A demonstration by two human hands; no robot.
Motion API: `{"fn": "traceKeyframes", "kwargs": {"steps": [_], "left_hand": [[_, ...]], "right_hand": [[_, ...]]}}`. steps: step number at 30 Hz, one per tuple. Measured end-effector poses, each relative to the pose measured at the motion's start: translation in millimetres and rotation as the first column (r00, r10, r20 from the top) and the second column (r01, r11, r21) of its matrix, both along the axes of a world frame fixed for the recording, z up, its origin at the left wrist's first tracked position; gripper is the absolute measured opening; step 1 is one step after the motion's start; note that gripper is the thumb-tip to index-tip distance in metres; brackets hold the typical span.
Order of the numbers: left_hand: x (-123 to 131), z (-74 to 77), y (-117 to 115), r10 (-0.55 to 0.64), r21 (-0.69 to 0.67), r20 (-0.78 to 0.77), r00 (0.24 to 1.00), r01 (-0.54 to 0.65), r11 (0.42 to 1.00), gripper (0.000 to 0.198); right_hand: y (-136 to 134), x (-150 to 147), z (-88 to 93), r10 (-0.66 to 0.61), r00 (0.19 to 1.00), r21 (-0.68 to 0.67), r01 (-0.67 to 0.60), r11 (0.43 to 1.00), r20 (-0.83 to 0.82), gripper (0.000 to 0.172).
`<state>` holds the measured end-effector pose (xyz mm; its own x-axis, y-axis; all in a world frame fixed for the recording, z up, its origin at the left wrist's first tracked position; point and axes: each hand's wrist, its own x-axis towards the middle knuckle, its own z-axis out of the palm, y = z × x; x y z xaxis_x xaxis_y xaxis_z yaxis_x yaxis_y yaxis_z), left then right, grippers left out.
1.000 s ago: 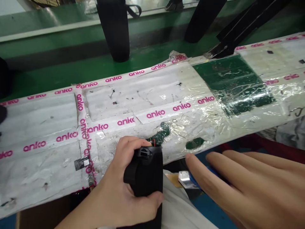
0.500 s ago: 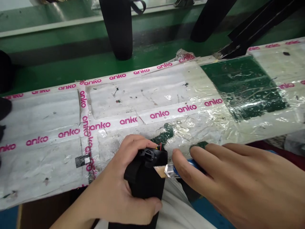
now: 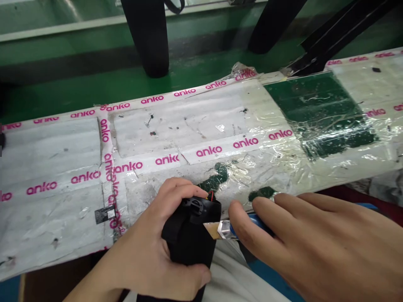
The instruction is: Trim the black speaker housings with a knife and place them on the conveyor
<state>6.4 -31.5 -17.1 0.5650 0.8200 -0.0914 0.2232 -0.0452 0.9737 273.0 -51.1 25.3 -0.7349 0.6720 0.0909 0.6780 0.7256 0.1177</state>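
Observation:
My left hand (image 3: 157,247) is wrapped round a black fabric-covered case (image 3: 192,247), its upper end tilted toward the bench. A round black plastic fitting (image 3: 197,207) sits in that end, and thin red and yellow wires (image 3: 211,195) stick up behind it. A black strap loop (image 3: 172,228) hangs at its left side. In my right hand (image 3: 302,239) is a blue utility knife (image 3: 260,222), gripped near its metal tip. The knife's short blade (image 3: 211,230) points left, over the case's right edge just below the fitting; whether it touches is unclear.
A bench (image 3: 176,138) covered in white sheeting and pink-lettered tape runs across in front. Beyond it, a green surface (image 3: 94,88) holds a black upright sleeve (image 3: 151,46), another black piece (image 3: 273,25) and long black strips (image 3: 340,35). A small black label (image 3: 105,214) lies left.
The view has shifted slightly, so the bench appears a little further left. Both hands keep their grips, and the blade stays close to the case's edge.

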Motion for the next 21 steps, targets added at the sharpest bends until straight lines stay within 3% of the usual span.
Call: {"fn": "traceKeyframes", "kwargs": {"steps": [10,13,16,21], "left_hand": [[1,5.2,1,-0.073,-0.007,-0.057,0.996,0.072,0.997,0.091],[1,7.6,3,-0.087,-0.006,-0.091,0.992,0.087,0.996,0.090],[2,7.4,4,-0.084,-0.021,-0.109,0.990,0.082,0.996,0.091],[1,5.3,4,-0.056,-0.072,-0.066,0.996,0.051,0.996,0.088]], "right_hand": [[9,-6,12.7,0.027,0.987,0.053,-0.036,0.998,0.159,0.032],[10,-5,14.7,0.020,0.989,0.051,-0.028,0.998,0.150,0.038],[12,-8,16.7,0.040,0.986,-0.044,-0.033,0.999,0.160,0.046],[15,-13,22.0,0.035,0.982,-0.102,-0.016,0.995,0.185,0.046]]}}
